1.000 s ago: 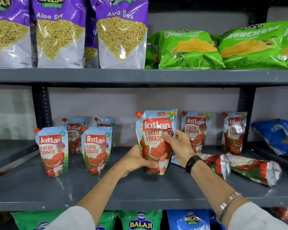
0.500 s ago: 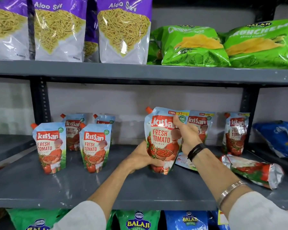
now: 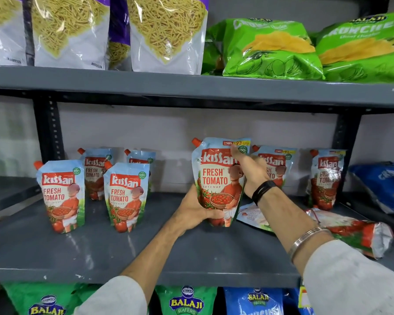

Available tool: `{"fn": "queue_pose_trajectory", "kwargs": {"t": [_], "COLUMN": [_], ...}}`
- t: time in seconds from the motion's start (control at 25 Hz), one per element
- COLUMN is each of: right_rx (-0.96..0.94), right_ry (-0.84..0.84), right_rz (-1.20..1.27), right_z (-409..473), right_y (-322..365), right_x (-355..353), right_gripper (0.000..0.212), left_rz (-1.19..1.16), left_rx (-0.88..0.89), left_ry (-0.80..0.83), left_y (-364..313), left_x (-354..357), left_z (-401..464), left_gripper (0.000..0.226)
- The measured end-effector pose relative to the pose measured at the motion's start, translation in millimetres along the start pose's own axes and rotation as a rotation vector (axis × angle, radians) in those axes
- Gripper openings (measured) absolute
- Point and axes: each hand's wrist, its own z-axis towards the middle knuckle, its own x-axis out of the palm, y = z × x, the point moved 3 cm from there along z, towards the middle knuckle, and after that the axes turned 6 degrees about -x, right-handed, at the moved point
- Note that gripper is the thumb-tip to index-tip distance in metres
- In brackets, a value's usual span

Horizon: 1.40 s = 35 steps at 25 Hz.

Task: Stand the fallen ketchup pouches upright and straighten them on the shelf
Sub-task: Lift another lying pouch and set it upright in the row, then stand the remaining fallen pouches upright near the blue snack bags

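Grey metal shelf [image 3: 55,253], middle tier. Both hands on one ketchup pouch [image 3: 216,178], upright, its base at or just above the shelf, centre-right. Left hand [image 3: 191,212] cups the lower left edge and base, fingers wrapped under. Right hand [image 3: 250,169] grips the upper right edge, thumb across the front over the logo. Black band and a metal bangle on the right wrist.

Around it: four upright pouches at left, two in front [image 3: 62,194] [image 3: 126,196], two behind [image 3: 96,171] [image 3: 141,160]. Behind the right hand, another upright pouch [image 3: 280,164], partly hidden; one more [image 3: 325,178] near the right post. Two fallen pouches: one flat [image 3: 253,215] under the right forearm, back side up, one on its side [image 3: 355,233] at the far right, base toward the camera. Blue bag [image 3: 382,187] at the right edge.

Labels: "Kissan FRESH TOMATO KETCHUP", "100%" badge, yellow price tag reading "93". Red spout caps at top left corners.

Top tier: clear-window bags of yellow sev [image 3: 166,30], word "NAMKEEN"; green wafer bags [image 3: 271,48]. Bottom tier: green and blue "BALAJI WAFERS" bags [image 3: 187,301].
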Motion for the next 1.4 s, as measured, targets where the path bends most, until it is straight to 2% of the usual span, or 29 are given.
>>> {"fn": "queue_pose_trajectory", "kwargs": {"t": [0.24, 0.52, 0.68, 0.76, 0.8, 0.88, 0.92, 0.96, 1.0, 1.08, 1.16, 1.28, 1.4], "right_rx": [0.063, 0.07, 0.069, 0.113, 0.16, 0.172, 0.154, 0.154, 0.124, 0.01, -0.165, -0.437, -0.601], "right_ry": [0.002, 0.026, 0.152, 0.316, 0.402, 0.458, 0.482, 0.497, 0.515, 0.514, 0.417, 0.373, 0.381], "right_rz": [-0.061, -0.012, -0.074, -0.174, -0.283, -0.755, -1.042, -1.306, -1.502, -1.757, -1.933, -2.072, -1.939], "right_z": [3, 8, 3, 1, 1, 3, 4, 0, -6, -22, -34, -43, -37], "right_y": [-32, -44, -41, -39, -38, -37, -39, -40, -42, -50, -62, -75, -70], "right_x": [-6, -17, -24, -38, -48, -74, -85, -95, -101, -106, -104, -97, -102], "right_gripper": [0.031, 0.016, 0.02, 0.029, 0.046, 0.09, 0.094, 0.086, 0.073, 0.058, 0.051, 0.032, 0.033], "left_rz": [0.051, 0.077, 0.128, 0.173, 0.2, 0.301, 0.359, 0.41, 0.452, 0.544, 0.668, 0.724, 0.674], "left_rx": [-0.057, -0.078, -0.141, -0.186, -0.204, -0.2, -0.17, -0.151, -0.147, -0.131, -0.092, -0.059, -0.079], "left_ry": [-0.064, -0.065, -0.059, -0.073, -0.122, -0.287, -0.349, -0.357, -0.31, -0.173, -0.114, -0.108, -0.089], "left_y": [26, 32, 28, 28, 26, 22, 17, 12, 7, -1, -11, -17, -15], "left_x": [5, 9, 10, 6, 3, -4, -5, 0, 10, 39, 67, 93, 105], "left_z": [7, 11, 5, 1, -4, -16, -23, -32, -39, -51, -57, -60, -50], "left_gripper": [0.105, 0.105, 0.1, 0.098, 0.095, 0.072, 0.053, 0.044, 0.049, 0.054, 0.044, 0.036, 0.032]}}
